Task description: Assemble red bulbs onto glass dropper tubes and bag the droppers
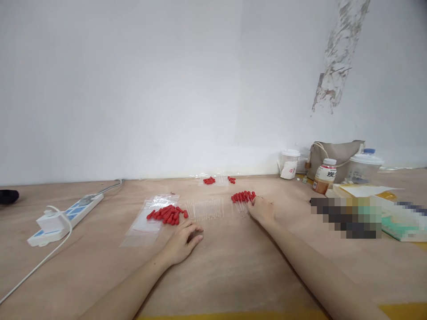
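My left hand (184,240) rests on the table with its fingers loosely bent and the thumb apart, holding nothing. Just beyond its fingertips lies a heap of red rubber bulbs (167,214), partly on a clear plastic bag (142,226). Between my hands, thin clear glass tubes (206,209) lie side by side in a row. To the right is a row of droppers (243,202), each a clear tube with a red bulb on its far end. My right hand (262,209) is closed at the right end of this row, on a dropper largely hidden by the fingers.
Near the wall lies another clear bag (218,181) with red bulbs. At left are a white power strip (66,218) and its cable. On the right stand a lidded cup (289,164), a brown drink bottle (323,177), a grey bag (340,155) and a plastic tub (363,169).
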`<action>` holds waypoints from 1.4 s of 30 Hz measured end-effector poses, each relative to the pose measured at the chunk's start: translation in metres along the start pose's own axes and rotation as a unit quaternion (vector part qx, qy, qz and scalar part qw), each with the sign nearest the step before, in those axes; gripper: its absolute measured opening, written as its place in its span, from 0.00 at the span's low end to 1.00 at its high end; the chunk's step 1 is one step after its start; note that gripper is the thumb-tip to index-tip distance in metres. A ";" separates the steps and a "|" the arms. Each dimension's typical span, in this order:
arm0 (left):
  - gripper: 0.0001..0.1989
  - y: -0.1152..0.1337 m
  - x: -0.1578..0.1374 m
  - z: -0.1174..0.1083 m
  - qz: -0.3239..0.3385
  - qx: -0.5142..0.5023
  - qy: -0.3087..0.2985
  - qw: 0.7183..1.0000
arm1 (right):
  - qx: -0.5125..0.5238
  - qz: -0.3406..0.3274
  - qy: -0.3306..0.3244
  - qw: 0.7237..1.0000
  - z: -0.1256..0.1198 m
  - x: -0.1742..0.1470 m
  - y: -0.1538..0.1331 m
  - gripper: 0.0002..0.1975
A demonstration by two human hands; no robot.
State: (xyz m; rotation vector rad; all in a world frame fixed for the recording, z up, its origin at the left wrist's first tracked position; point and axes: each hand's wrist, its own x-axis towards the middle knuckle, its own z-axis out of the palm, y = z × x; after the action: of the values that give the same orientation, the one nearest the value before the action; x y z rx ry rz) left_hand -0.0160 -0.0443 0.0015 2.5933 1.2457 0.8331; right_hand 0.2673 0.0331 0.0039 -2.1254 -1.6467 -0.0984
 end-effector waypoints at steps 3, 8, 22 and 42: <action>0.07 0.000 0.000 0.000 0.001 0.004 -0.001 1.000 | -0.010 0.000 0.008 1.000 0.001 0.000 -0.003 0.15; 0.08 -0.002 0.001 0.004 -0.017 0.033 0.016 0.999 | -0.002 -0.062 0.032 0.998 0.002 -0.009 -0.023 0.16; 0.09 -0.031 0.018 -0.002 -0.159 0.342 0.175 0.909 | -0.042 -0.080 -0.079 0.993 0.008 -0.021 -0.067 0.13; 0.10 0.015 -0.001 0.001 0.033 -0.017 0.005 0.999 | 0.185 -0.354 0.006 0.917 -0.008 -0.074 0.007 0.09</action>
State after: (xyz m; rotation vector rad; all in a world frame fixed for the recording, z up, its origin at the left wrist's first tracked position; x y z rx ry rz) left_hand -0.0055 -0.0542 0.0053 2.6197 1.1449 0.8726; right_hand 0.2544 -0.0381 -0.0148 -1.1797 -2.1474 -0.0160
